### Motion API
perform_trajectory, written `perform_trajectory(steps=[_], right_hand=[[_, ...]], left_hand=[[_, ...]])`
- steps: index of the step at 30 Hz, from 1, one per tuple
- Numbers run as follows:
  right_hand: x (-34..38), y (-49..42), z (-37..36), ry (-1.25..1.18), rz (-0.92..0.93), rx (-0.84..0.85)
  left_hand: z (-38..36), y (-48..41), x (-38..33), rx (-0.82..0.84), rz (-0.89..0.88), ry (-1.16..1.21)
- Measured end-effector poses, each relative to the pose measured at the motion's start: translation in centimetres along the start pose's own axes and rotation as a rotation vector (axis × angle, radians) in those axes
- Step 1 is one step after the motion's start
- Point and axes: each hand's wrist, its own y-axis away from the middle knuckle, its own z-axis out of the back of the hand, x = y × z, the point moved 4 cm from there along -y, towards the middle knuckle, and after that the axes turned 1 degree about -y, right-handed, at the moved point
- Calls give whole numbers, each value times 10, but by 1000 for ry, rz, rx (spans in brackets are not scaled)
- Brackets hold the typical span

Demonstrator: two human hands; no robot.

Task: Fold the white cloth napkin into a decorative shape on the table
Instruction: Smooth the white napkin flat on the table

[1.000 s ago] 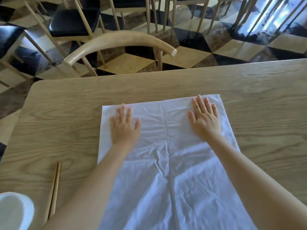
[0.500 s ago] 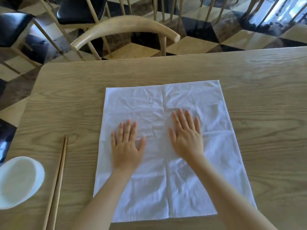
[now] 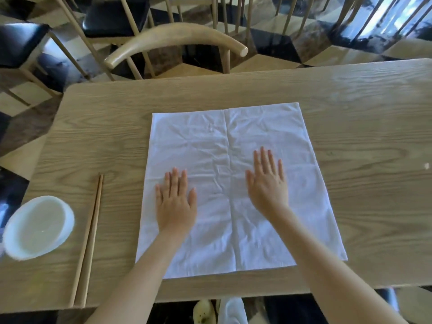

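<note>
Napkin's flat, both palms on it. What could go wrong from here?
1. The napkin is wrinkled, with a crease down the middle; folds made over those wrinkles may come out uneven.
2. Its near edge lies close to the table edge, so dragging it nearer might pull a corner off.
3. The left hand and right hand press flat on the napkin's near half; the far corners are free and could shift. The chopsticks and bowl lie left of the napkin, within a sweeping arm's path.
</note>
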Motion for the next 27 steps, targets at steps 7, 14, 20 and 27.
perform_trajectory(steps=[7, 14, 20, 27], right_hand=[[45, 53, -31, 33, 33, 12], [-17, 94, -12, 118, -112, -11], [-64, 121, 6, 112, -218, -35], [-105, 137, 26, 143, -140, 75]], left_hand=[[-4, 47, 7, -12, -36, -2], [7, 82, 52, -6, -8, -54], [11, 103, 74, 4, 16, -53], [13, 107, 75, 48, 29, -82]])
